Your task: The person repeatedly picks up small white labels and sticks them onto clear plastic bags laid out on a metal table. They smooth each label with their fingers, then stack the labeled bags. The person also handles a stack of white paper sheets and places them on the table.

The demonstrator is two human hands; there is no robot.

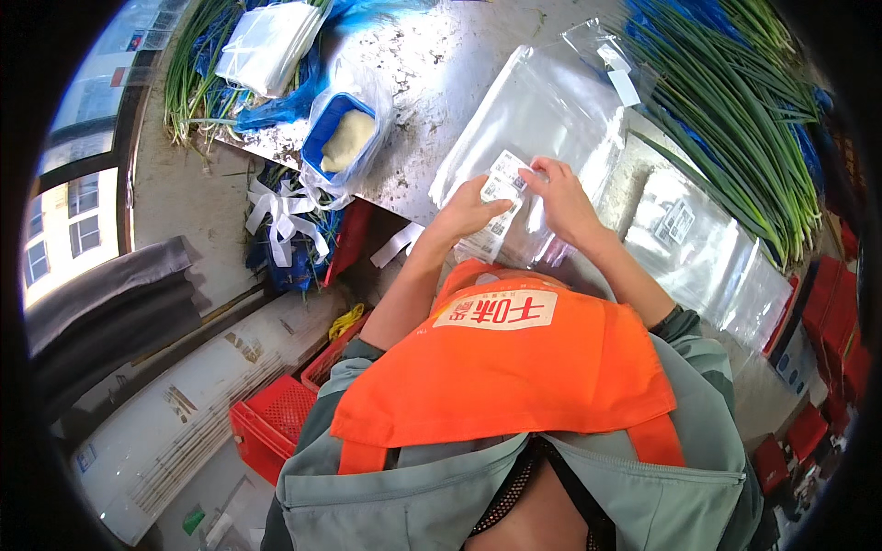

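A strip of white printed labels [497, 219] lies across my left hand [470, 209], whose thumb presses on it. At the strip's upper end, the fingertips of my right hand [559, 196] pinch the edge of a label. Both hands are above a stack of clear plastic bags [534, 113] on the metal table [431, 58]. Farther right, a clear bag bearing a label [679, 220] lies flat on other clear bags [716, 258]. Writing and printed codes show on the labels.
Spring onions [730, 117] are heaped at right. A blue container [320, 141] lined with plastic holds a pale, wet-looking thing [350, 141]. White bags [272, 45] rest on more spring onions [186, 82] at left. White label backing [282, 213] hangs over a bin below the table; red crates [272, 420] stand beside me.
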